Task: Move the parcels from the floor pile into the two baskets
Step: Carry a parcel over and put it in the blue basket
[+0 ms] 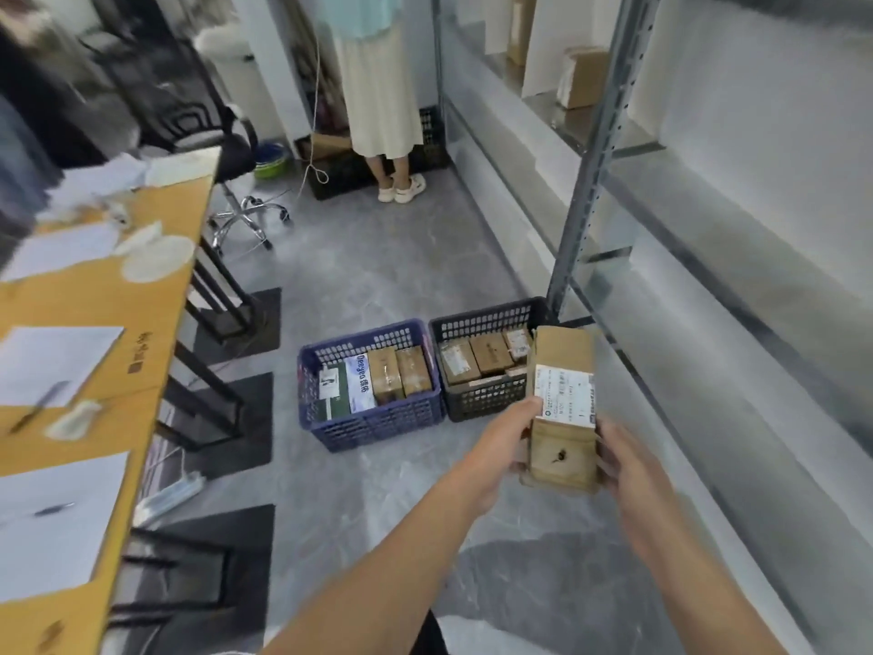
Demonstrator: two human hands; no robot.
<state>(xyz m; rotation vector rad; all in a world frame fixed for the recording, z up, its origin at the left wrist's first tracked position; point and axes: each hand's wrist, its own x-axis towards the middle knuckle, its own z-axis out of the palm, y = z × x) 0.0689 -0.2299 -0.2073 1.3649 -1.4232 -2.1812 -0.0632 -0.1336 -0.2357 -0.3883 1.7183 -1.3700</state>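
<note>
Desk left with papers; office chair; metal shelving right.

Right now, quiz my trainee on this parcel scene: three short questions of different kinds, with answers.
1. True or false: the left hand and right hand both hold the brown cardboard parcel with a white label.
2. The blue plastic basket stands: A) beside the dark grey plastic basket, on its left; B) inside it; C) stacked on top of it.
3. Fill in: the green-and-white box lies in the ___ basket.
Key: 1 true; 2 A; 3 blue.
</note>
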